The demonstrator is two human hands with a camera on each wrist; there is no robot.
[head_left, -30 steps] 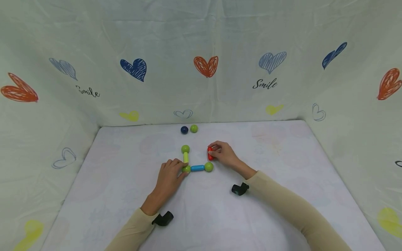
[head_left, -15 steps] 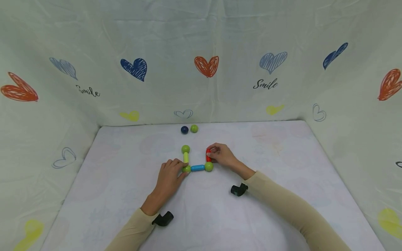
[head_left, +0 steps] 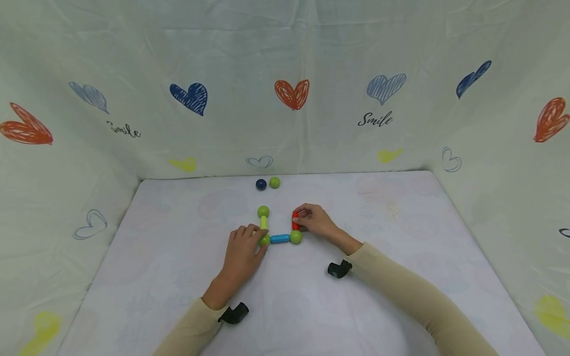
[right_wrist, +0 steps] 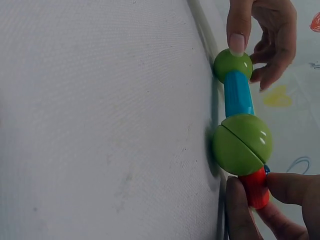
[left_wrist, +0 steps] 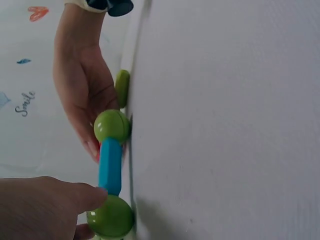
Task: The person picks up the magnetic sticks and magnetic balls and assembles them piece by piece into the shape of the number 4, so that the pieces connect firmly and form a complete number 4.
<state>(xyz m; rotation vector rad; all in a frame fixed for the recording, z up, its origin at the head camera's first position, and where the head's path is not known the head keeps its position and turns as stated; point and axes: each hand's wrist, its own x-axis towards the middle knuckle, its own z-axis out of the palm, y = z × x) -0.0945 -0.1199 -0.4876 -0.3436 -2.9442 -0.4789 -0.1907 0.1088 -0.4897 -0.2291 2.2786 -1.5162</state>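
A blue rod (head_left: 280, 238) joins two green balls; a yellow-green rod (head_left: 263, 222) runs back from the left one to a third green ball (head_left: 263, 211). My left hand (head_left: 242, 252) grips the left corner ball (head_left: 264, 240) between thumb and fingers. In the right wrist view, my right hand (right_wrist: 295, 205) pinches a red rod (right_wrist: 256, 188) whose end meets the nearer green ball (right_wrist: 242, 144). The left wrist view shows the blue rod (left_wrist: 110, 166) between both balls, with the red rod mostly hidden behind my right hand (left_wrist: 86, 82).
A dark blue ball (head_left: 261, 184) and a loose green ball (head_left: 274, 182) lie near the table's back edge. The white table (head_left: 378, 306) meets a cloth backdrop (head_left: 240, 59) printed with hearts. Black wrist devices show at both sleeves.
My right hand has brought the red rod slightly left and toward the front, up against the right green ball. The left hand still grips the corner ball, its wrist shifted slightly.
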